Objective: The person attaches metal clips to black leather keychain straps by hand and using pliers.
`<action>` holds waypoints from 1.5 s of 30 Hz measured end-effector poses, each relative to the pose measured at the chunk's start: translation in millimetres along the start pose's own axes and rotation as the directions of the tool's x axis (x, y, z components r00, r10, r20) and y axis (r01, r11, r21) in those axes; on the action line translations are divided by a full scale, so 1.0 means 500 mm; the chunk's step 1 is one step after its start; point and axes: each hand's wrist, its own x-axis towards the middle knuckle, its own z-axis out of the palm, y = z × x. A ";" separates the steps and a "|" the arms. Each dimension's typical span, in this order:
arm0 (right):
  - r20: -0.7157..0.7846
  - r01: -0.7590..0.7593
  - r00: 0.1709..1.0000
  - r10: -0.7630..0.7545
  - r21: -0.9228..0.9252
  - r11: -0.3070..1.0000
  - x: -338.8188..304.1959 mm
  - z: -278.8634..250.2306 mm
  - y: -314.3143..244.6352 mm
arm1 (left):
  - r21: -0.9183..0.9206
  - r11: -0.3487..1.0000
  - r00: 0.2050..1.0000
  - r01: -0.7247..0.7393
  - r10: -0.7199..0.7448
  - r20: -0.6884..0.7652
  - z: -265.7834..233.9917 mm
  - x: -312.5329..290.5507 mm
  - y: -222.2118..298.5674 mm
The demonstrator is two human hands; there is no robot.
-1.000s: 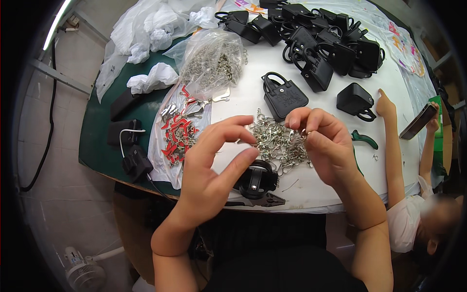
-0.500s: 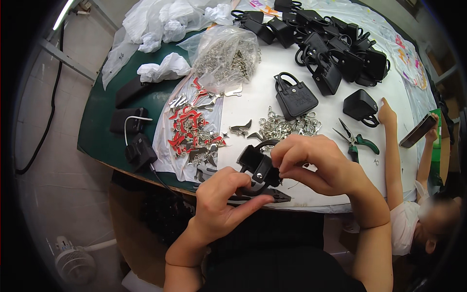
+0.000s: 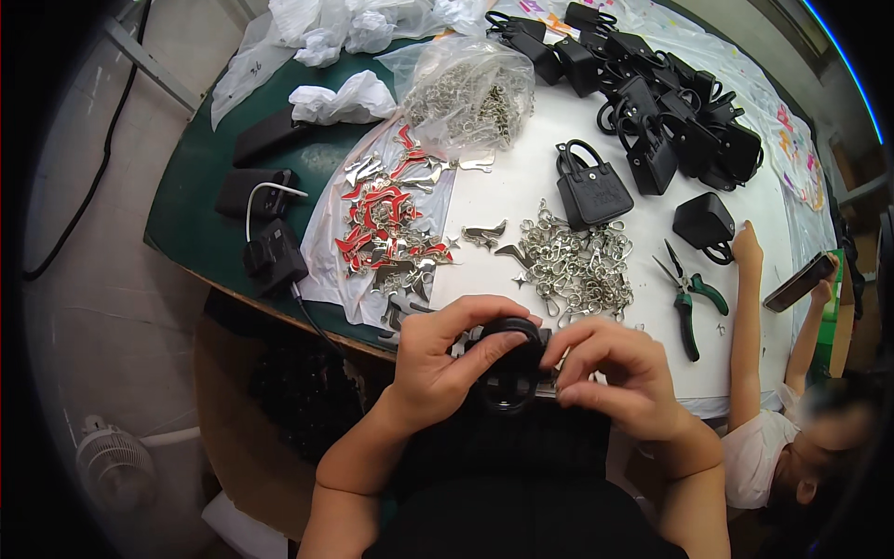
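Holding one black bag [image 3: 520, 359]: left hand [image 3: 440, 359]; beyond: one green-handled pliers [image 3: 685, 312]

The held black bag [image 3: 523, 358] appears leather-like, glossy along its curved edges. The standing bag [image 3: 596, 197] shows a smooth, low-sheen, leather-like skin with an embossed front. The clasps [image 3: 579, 265] are bright, reflective silver metal. The pendants [image 3: 382, 219] combine polished metal with glossy red faces. The pliers [image 3: 687, 326] have metal jaws and green-and-black, plastic-looking grips. The clear bag [image 3: 466, 88] is thin, wrinkled, shiny plastic. The white work surface [image 3: 652, 224] is smooth and matt; the green tabletop [image 3: 196, 200], smooth and dull.
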 end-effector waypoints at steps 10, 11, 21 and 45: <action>-0.218 0.074 0.973 -0.069 0.016 0.997 0.034 0.009 0.040 | -0.065 0.996 0.995 -0.065 0.059 -0.086 0.034 0.002 -0.026; -0.262 0.088 0.963 -0.067 0.068 0.994 0.037 0.015 0.042 | -0.099 0.993 0.994 -0.057 0.047 -0.102 0.037 0.003 -0.029; -0.221 0.298 0.882 -0.416 -0.423 0.856 0.033 0.020 0.063 | 0.143 0.950 0.928 -0.279 0.305 -0.212 0.049 0.002 -0.050; -0.082 -0.062 0.995 0.054 -0.101 0.993 0.031 -0.047 -0.001 | 0.395 0.711 0.798 -0.582 0.593 0.110 0.047 0.030 -0.015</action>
